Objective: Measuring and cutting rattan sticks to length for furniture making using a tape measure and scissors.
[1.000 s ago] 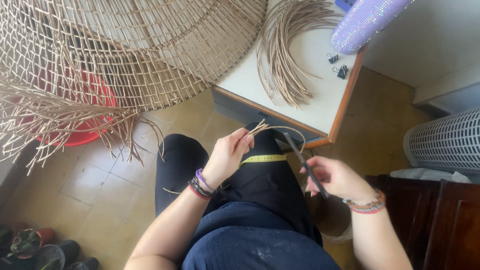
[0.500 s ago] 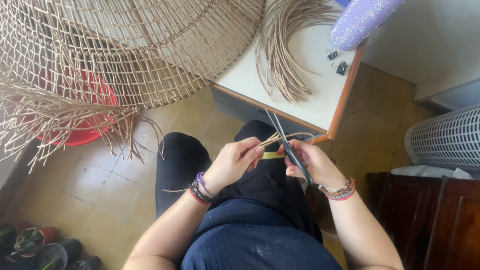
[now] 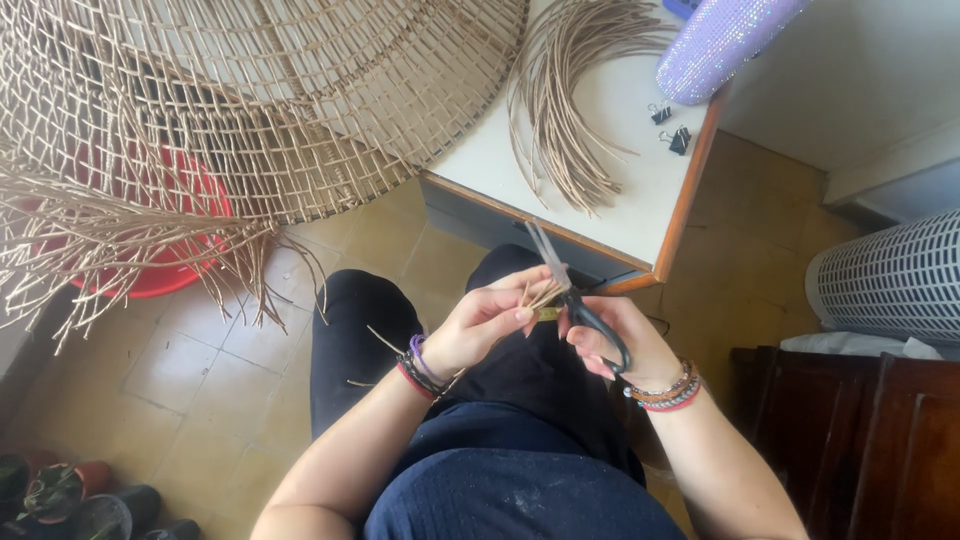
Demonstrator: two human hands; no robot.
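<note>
Both hands had drawn together over your lap since half a second earlier, and the scissors (image 3: 572,290) had tipped so the blades pointed up and far-left toward the table edge. Your left hand (image 3: 487,325) pinched a short bundle of tan reed ends (image 3: 538,296) between thumb and curled fingers, the tips splaying out just beside the blades. Your right hand (image 3: 618,338) was closed through the black scissor handles, fingers curled tight; blades stood slightly parted at the reed ends, though whether they touched could not be told. Beaded bracelets sat on both wrists.

Far of the hands, the white table (image 3: 640,215) carried a loose curved bunch of reed strands (image 3: 565,110), two black binder clips (image 3: 670,127) and a purple glittery roll (image 3: 722,45). Far left hung a large openwork woven reed basket (image 3: 230,100), its loose ends trailing over a red basin (image 3: 150,270) on the tiled floor. Right stood a white perforated heater (image 3: 890,280).
</note>
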